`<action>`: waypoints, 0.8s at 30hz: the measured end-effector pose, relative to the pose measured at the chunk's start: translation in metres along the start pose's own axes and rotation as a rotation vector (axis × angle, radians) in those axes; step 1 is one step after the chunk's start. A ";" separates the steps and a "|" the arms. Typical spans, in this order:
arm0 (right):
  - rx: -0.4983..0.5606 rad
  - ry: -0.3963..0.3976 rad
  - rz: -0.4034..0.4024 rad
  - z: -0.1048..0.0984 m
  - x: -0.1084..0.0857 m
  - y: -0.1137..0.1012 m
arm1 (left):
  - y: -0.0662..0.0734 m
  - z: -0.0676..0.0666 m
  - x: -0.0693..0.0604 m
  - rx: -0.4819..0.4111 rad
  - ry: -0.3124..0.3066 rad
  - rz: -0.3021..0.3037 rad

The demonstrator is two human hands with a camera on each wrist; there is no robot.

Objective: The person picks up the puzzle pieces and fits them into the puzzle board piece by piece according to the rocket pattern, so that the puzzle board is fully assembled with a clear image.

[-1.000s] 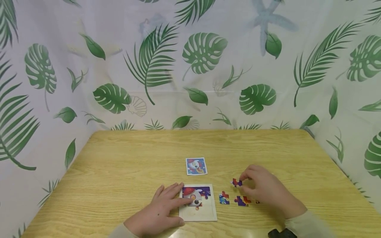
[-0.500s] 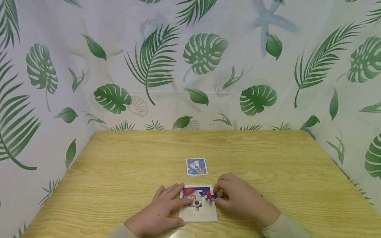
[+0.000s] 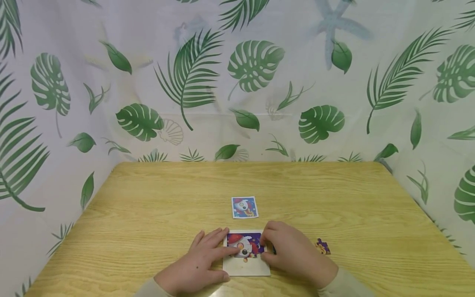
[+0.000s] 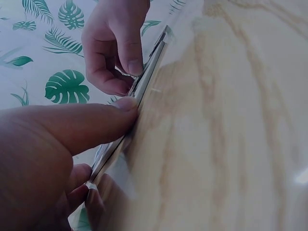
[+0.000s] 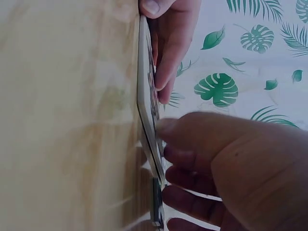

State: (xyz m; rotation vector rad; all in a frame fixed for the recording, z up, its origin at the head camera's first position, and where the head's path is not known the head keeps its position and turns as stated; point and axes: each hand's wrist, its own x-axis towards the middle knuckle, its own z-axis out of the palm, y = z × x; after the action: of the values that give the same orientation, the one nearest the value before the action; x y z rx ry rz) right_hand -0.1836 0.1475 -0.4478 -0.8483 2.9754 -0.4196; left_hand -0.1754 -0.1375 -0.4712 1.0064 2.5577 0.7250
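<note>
A pale-rimmed puzzle board (image 3: 246,269) lies on the table, its upper part filled with a picture of a white dog-like figure in a red cap. My left hand (image 3: 198,262) rests along its left side, fingers spread, the index finger reaching over the picture. In the left wrist view the thumb (image 4: 113,111) touches the board's edge. At the board's right side my right hand (image 3: 291,252) pinches a red and purple puzzle piece (image 3: 256,248) lying against the assembled part. The fingers partly cover it, so I cannot tell whether it is fully seated.
Beyond the board lies a small picture card (image 3: 245,207) with the same figure. A loose purple and orange piece (image 3: 323,246) shows right of my right hand. Another loose piece (image 5: 156,202) lies beside the board, mostly behind that hand in the head view. A leaf-print curtain (image 3: 208,136) surrounds the wooden table (image 3: 167,194).
My right hand has carried the red and purple piece leftward from the loose pieces onto the board, and down beside the picture. My left hand has stayed in place.
</note>
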 end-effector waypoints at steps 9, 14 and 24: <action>0.014 -0.002 -0.002 0.001 -0.001 -0.001 | -0.001 0.000 0.001 -0.012 -0.008 -0.003; 0.044 0.004 -0.023 0.003 -0.003 0.003 | 0.002 0.000 0.001 -0.011 -0.010 -0.014; 0.098 0.011 -0.106 0.002 -0.009 0.008 | 0.016 0.004 0.008 0.017 0.015 -0.036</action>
State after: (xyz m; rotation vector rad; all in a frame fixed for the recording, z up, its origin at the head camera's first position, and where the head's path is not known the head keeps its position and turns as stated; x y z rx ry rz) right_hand -0.1799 0.1581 -0.4523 -0.9989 2.9010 -0.5703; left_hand -0.1704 -0.1198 -0.4665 0.9612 2.5915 0.7053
